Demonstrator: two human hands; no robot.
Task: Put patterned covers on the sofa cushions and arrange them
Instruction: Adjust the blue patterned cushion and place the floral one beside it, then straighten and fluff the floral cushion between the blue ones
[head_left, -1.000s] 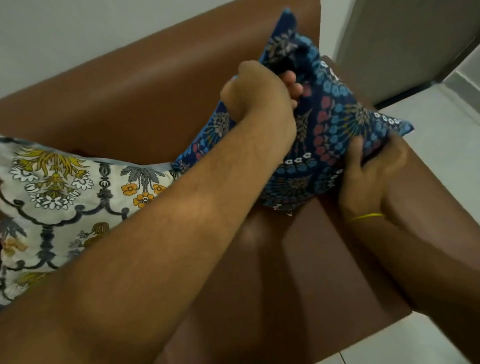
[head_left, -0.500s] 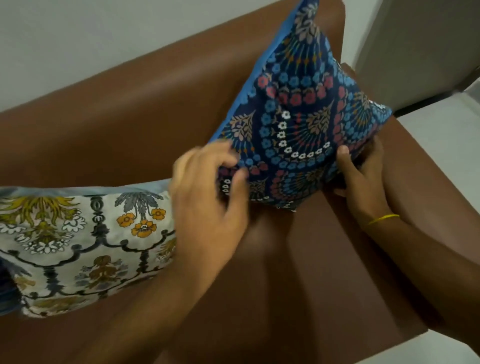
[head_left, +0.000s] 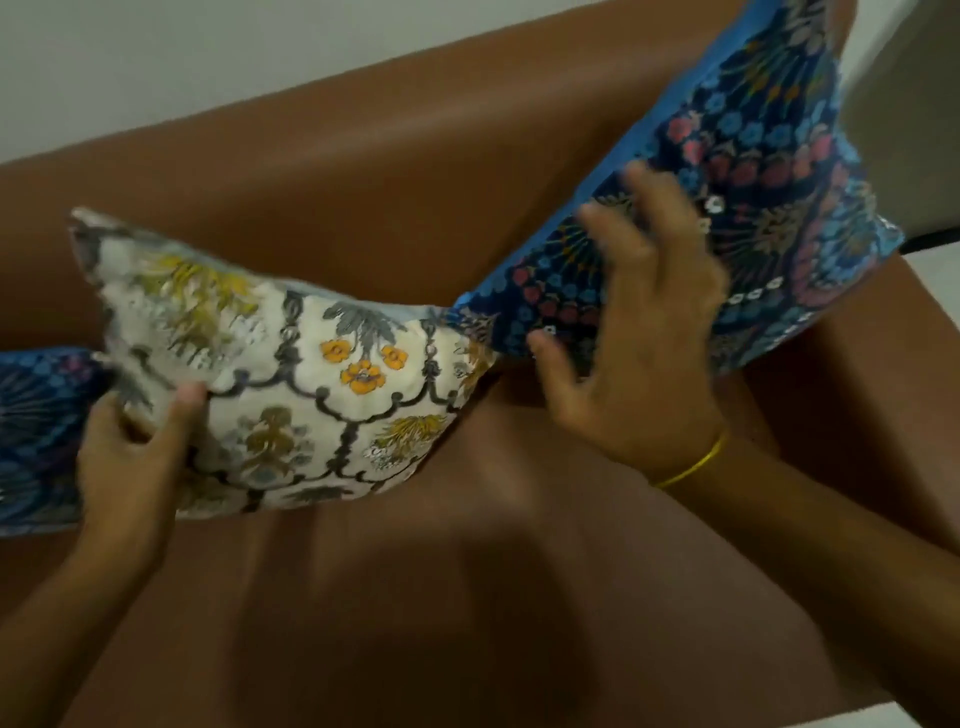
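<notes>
Your left hand (head_left: 132, 452): gripping cream floral cushion (head_left: 291, 374) | your right hand (head_left: 639, 332): spread wide, at blue cushion (head_left: 769, 208) | brown sofa (head_left: 415, 208)

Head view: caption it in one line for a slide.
Left hand grips the white floral cushion on the brown sofa; right hand spread open before the blue cushion.

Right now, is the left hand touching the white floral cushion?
Touching. The head view shows the left hand gripping the white floral cushion's lower left corner, thumb pressed on the fabric.

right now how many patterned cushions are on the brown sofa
3: a blue floral cushion leaning at the right, a cream floral cushion in the middle, another blue patterned cushion cut off at the left edge.
</notes>
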